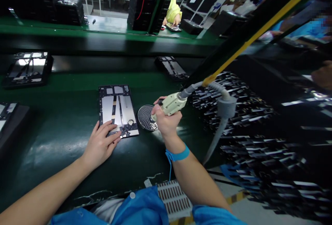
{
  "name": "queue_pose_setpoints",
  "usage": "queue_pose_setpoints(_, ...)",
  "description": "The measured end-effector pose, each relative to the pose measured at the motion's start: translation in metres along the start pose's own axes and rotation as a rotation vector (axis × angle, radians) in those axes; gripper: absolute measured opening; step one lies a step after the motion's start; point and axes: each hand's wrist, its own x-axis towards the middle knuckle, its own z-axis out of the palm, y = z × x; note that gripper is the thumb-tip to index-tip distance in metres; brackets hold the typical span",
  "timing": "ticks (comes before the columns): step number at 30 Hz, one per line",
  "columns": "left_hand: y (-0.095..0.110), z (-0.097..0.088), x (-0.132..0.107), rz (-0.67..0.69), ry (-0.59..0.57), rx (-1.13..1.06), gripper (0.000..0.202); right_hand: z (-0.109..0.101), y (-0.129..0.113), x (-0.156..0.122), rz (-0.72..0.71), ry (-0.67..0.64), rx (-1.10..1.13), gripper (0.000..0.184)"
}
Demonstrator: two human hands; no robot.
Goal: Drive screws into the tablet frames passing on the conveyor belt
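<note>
An opened tablet [124,107], its silvery inside and dark ribbon cables facing up, lies on the green work surface. Resting across its lower left corner is my left hand [102,143], open, with fingers stretched out over the parts there. My right hand [167,123] is wrapped round a pale electric screwdriver [172,104], whose tip end points down at a round perforated screw plate [146,117] just right of the tablet. The bit itself is hidden by my hand, so I cannot tell whether it touches the plate. A blue strap [181,154] circles my right wrist.
Other tablets lie at the far left [28,67], left edge [7,114] and back right [171,67]. A grey cable [220,124] hangs beside the screwdriver. Dense racks of dark panels [246,114] stand right, behind a slanting yellow hose [249,41]. Across the bench, a person in yellow [173,8] works.
</note>
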Motion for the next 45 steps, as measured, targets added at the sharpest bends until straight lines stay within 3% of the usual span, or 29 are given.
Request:
queue_pose_setpoints(5, 0.002, 0.0, 0.001, -0.011, 0.01, -0.006, 0.023, 0.0, -0.01, 0.003, 0.013, -0.003, 0.012, 0.02)
queue_pose_setpoints(10, 0.004, 0.001, 0.003, -0.05, -0.009, -0.02, 0.03, 0.014, -0.046, -0.005, -0.034, -0.014, 0.198, 0.017)
queue_pose_setpoints(15, 0.002, 0.002, 0.003, -0.069, -0.033, -0.057, 0.036, 0.047, -0.069, -0.041, 0.026, -0.286, 0.385, 0.024)
queue_pose_setpoints(21, 0.003, 0.001, 0.004, -0.092, -0.06, -0.095, 0.033, 0.066, -0.063, -0.065, 0.065, -0.421, 0.366, 0.026)
queue_pose_setpoints(31, 0.005, 0.0, 0.006, -0.106, -0.072, -0.1, 0.033, 0.066, -0.059, -0.066, 0.084, -0.409, 0.33, 0.029)
queue_pose_setpoints(45, 0.002, 0.003, 0.004, -0.098, -0.051, -0.058, 0.026, 0.067, -0.054, -0.071, 0.094, -0.491, 0.27, 0.026)
